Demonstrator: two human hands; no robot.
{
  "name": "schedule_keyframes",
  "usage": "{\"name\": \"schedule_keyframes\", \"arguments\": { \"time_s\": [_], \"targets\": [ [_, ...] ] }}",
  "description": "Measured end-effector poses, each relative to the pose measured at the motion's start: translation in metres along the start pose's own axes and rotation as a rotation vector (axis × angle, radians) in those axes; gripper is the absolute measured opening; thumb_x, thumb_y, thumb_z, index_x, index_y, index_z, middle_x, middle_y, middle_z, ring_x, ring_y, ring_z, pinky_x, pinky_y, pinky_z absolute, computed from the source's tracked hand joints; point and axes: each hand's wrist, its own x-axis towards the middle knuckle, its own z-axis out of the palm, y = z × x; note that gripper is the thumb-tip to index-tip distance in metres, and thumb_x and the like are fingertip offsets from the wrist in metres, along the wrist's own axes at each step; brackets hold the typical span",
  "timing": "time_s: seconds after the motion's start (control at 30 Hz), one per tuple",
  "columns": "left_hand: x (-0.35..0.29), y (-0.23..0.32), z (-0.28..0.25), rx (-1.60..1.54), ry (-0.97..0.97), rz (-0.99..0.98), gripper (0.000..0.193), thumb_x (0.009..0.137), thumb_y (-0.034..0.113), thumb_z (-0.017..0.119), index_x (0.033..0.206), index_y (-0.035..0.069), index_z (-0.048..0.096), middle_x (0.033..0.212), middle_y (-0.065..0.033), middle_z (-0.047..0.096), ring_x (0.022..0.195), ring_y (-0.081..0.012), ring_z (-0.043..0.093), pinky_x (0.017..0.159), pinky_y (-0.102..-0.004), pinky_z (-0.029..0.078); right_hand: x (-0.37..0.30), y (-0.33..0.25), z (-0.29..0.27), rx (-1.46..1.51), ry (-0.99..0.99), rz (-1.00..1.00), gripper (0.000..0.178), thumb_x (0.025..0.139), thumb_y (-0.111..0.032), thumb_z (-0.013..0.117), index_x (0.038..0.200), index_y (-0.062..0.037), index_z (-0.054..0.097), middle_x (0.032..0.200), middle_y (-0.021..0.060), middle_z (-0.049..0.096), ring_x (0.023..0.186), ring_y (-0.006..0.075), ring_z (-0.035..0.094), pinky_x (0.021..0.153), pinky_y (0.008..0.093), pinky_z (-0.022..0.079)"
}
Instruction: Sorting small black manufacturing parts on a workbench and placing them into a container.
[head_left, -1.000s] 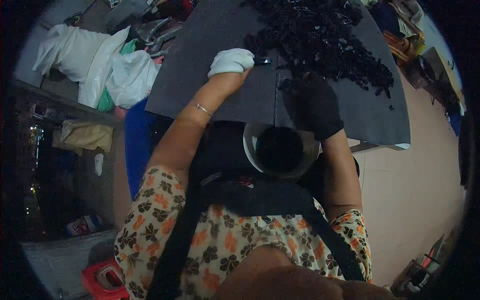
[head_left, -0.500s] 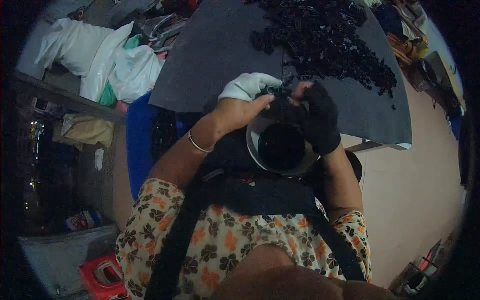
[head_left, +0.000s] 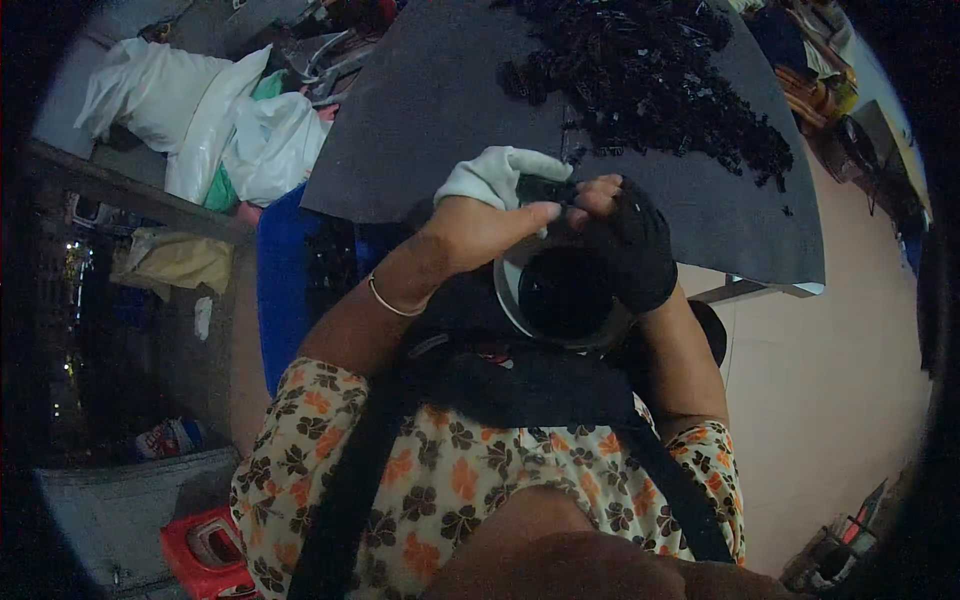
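Observation:
My left hand (head_left: 495, 190), in a white glove that leaves the thumb bare, grips a small black part (head_left: 545, 190) between thumb and fingers. Close against it is my right hand (head_left: 628, 235), in a black glove with bare fingertips. Its fingers are bent and pressed together at the part's right end; what they pinch is too dark to make out. Below both hands sits a round pale-rimmed bowl (head_left: 510, 295) with a dark inside, near my lap. Beyond them, a large heap of small black parts (head_left: 650, 85) spreads over the grey table.
The grey table (head_left: 400, 130) has its near right corner (head_left: 808, 289) beside my right arm. White plastic bags (head_left: 265, 145) lie at the left, above a blue chair (head_left: 278, 290). A red box (head_left: 205, 555) stands at lower left. Mixed items (head_left: 805, 85) crowd the far right.
My right hand has turned slightly, bringing its fingertips lower and closer to the left thumb. The left hand keeps the black part in nearly the same place.

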Motion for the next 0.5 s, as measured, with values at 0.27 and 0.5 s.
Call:
{"name": "schedule_keyframes", "arguments": {
  "time_s": [0.27, 0.5],
  "targets": [
    [0.000, -0.020, -0.002, -0.162, 0.021, -0.084, 0.028, 0.083, 0.004, 0.061, 0.109, -0.002, 0.055, 0.096, -0.0070, 0.062, 0.086, -0.0109, 0.058, 0.071, -0.0239, 0.050, 0.001, -0.001, -0.001, -0.065, -0.083, -0.042, 0.013, 0.072, -0.003, 0.064, 0.083, -0.0069, 0.057, 0.083, 0.0079, 0.058, 0.078, 0.0248, 0.058, 0.072, 0.0342, 0.047],
    [-0.005, -0.028, 0.018, -0.259, 0.224, 0.150, 0.025, 0.083, 0.007, 0.059, 0.106, 0.000, 0.057, 0.111, -0.0172, 0.057, 0.097, -0.0212, 0.059, 0.077, -0.0297, 0.049, 0.001, -0.007, 0.007, 0.462, 0.108, 0.783, 0.011, 0.085, -0.008, 0.055, 0.095, -0.0034, 0.057, 0.087, 0.0037, 0.058, 0.081, 0.0127, 0.055, 0.072, 0.0262, 0.046]
  ]
}}
